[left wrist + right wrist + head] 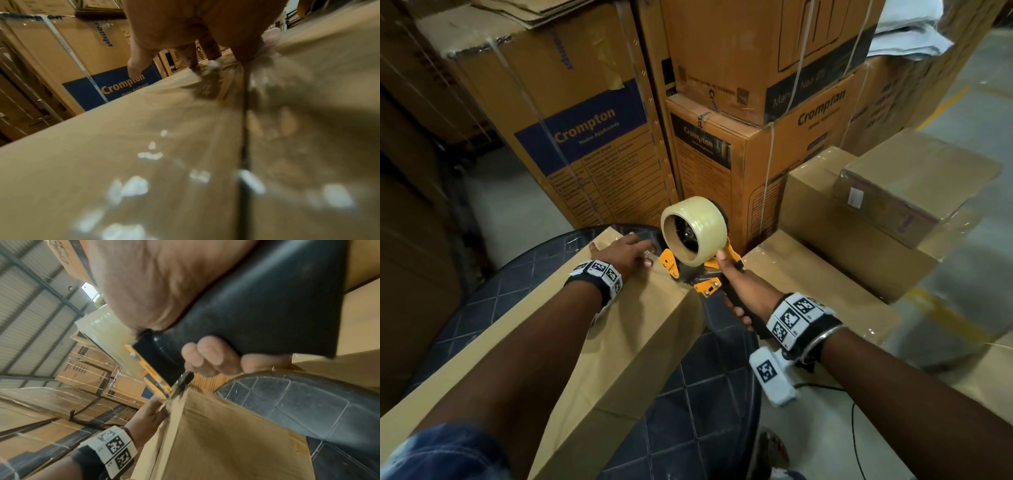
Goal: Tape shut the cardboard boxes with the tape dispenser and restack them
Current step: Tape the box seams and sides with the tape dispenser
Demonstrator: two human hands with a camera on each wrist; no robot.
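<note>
Taping is under way on a long cardboard box [599, 342] lying across a dark round tabletop [709, 411], as a person works the far end at 12 o'clock. The right hand [743, 291] is wrapped around the black handle of the yellow tape dispenser [698, 246], whose nose meets the box's far top edge. The left hand [626, 253], fingers spread and fairly straight, presses flat on the box top just at 9 o'clock from the dispenser. The left wrist view shows glossy clear tape over the centre seam [244, 129], so the long run appears laid, with the end corner seemingly left to finish and the tape to cut. Restacking looks not yet begun for this box. At 2 o'clock, plain boxes [859, 219] sit stacked on the floor, shiny with tape or wrap; whether they count as finished cannot be told. Every box in view is closed, so contents are hidden. Printed appliance cartons [592, 137] tower behind.
</note>
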